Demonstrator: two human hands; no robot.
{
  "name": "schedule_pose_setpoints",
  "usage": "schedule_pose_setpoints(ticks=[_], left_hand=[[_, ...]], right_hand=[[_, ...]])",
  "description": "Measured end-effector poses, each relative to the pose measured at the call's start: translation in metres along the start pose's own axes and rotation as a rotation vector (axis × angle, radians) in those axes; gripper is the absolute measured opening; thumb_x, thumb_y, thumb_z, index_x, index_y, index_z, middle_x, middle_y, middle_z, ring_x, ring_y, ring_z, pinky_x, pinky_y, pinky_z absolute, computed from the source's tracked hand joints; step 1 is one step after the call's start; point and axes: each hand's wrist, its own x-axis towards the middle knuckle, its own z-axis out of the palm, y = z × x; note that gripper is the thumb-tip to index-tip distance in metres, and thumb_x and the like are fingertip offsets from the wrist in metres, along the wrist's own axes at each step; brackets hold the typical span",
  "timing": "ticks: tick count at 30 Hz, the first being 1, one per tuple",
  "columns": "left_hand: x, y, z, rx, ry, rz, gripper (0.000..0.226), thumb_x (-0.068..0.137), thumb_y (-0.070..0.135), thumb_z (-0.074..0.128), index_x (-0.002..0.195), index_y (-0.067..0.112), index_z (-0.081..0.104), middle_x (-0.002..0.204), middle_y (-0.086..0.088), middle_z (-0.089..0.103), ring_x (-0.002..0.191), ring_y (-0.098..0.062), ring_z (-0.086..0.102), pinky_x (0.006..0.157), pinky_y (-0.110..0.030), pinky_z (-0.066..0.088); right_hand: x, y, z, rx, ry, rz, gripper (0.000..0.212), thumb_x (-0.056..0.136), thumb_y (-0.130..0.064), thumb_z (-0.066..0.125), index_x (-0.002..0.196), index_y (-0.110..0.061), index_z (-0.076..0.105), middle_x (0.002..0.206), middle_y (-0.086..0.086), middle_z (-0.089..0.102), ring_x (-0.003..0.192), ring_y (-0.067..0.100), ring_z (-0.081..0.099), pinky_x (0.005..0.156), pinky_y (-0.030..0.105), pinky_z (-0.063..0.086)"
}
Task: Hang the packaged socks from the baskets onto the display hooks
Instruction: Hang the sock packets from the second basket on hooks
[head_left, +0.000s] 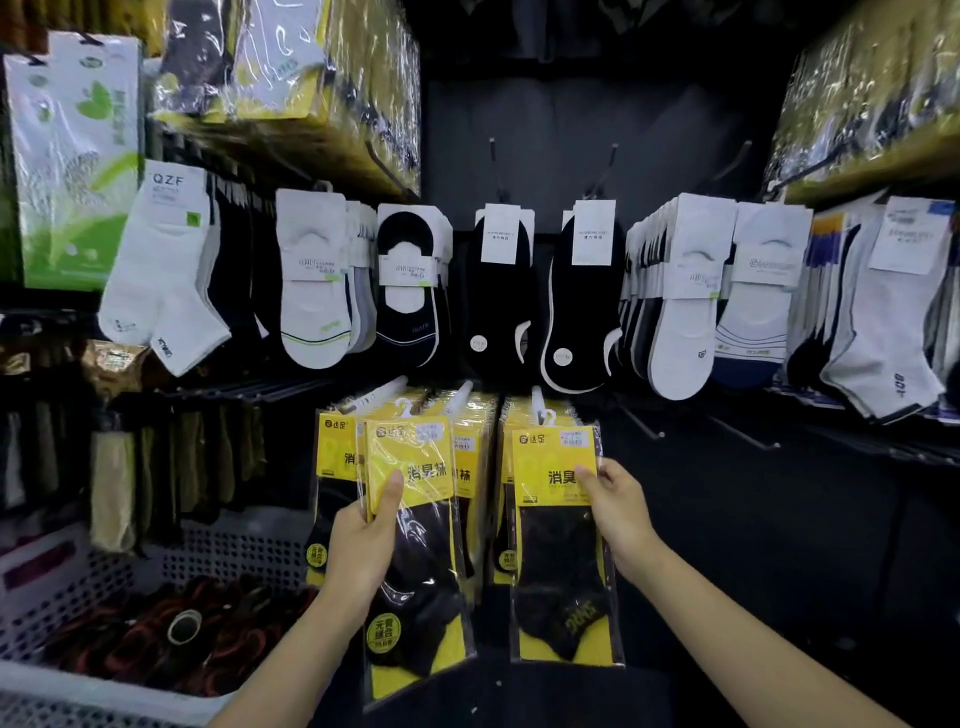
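Note:
My left hand (363, 540) grips a yellow-and-black sock packet (415, 561) by its left edge, thumb on the front; its white hanger sits near the tip of the middle hook (460, 397). My right hand (615, 506) pinches the right edge of a second sock packet (561, 545), which hangs at the front of the row on the right hook (537, 400). More of the same yellow packets hang behind both and on a left hook (382, 392).
A white perforated basket (228, 545) at lower left holds dark red-trimmed socks. White and black sock pairs hang in a row above. Bare hooks (748, 434) jut out to the right of the yellow packets. Dark socks hang at left.

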Motion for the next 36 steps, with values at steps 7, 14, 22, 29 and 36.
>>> schedule_pose_setpoints(ticks=[7, 14, 22, 29, 36], left_hand=[[0.007, -0.010, 0.002, 0.024, -0.007, -0.002, 0.063, 0.085, 0.055, 0.050, 0.036, 0.024, 0.026, 0.039, 0.010, 0.021, 0.044, -0.012, 0.028, 0.050, -0.015, 0.025], [0.007, -0.017, 0.008, 0.066, 0.007, -0.021, 0.058, 0.084, 0.056, 0.052, 0.047, 0.025, 0.019, 0.040, 0.011, 0.018, 0.036, -0.005, 0.018, 0.045, -0.020, 0.024], [0.002, -0.026, 0.025, 0.021, -0.057, -0.006, 0.050, 0.085, 0.049, 0.057, 0.051, 0.025, 0.031, 0.036, 0.010, 0.027, 0.034, -0.006, 0.029, 0.052, -0.021, 0.031], [-0.020, -0.019, 0.062, -0.057, -0.182, 0.019, 0.012, 0.087, 0.040, 0.058, 0.089, 0.032, 0.067, 0.080, 0.016, 0.072, 0.075, 0.008, 0.065, 0.059, -0.004, 0.045], [-0.029, -0.010, 0.078, -0.068, -0.255, -0.022, 0.011, 0.088, 0.037, 0.060, 0.096, 0.031, 0.064, 0.087, 0.018, 0.068, 0.077, 0.015, 0.062, 0.061, -0.003, 0.045]], right_hand=[[0.033, 0.025, 0.017, -0.060, 0.069, 0.053, 0.014, 0.095, -0.016, 0.056, 0.084, -0.010, 0.062, 0.077, 0.003, 0.062, 0.070, 0.015, 0.057, 0.066, 0.025, 0.047], [0.053, 0.051, 0.017, -0.112, 0.251, 0.155, 0.027, 0.082, -0.035, 0.072, 0.088, -0.011, 0.062, 0.083, -0.002, 0.061, 0.078, 0.012, 0.055, 0.073, 0.027, 0.042], [0.021, 0.055, 0.006, -0.129, 0.250, 0.059, 0.025, 0.086, -0.026, 0.069, 0.103, -0.009, 0.060, 0.105, 0.004, 0.061, 0.099, 0.019, 0.059, 0.084, 0.029, 0.048], [-0.035, 0.020, 0.016, 0.055, -0.187, 0.078, 0.025, 0.093, -0.038, 0.054, 0.105, -0.018, 0.065, 0.099, -0.001, 0.072, 0.093, 0.011, 0.068, 0.077, 0.023, 0.053], [-0.041, 0.010, -0.005, 0.135, -0.084, 0.017, 0.012, 0.091, -0.017, 0.061, 0.098, -0.010, 0.067, 0.087, 0.001, 0.076, 0.082, 0.013, 0.072, 0.069, 0.020, 0.057]])
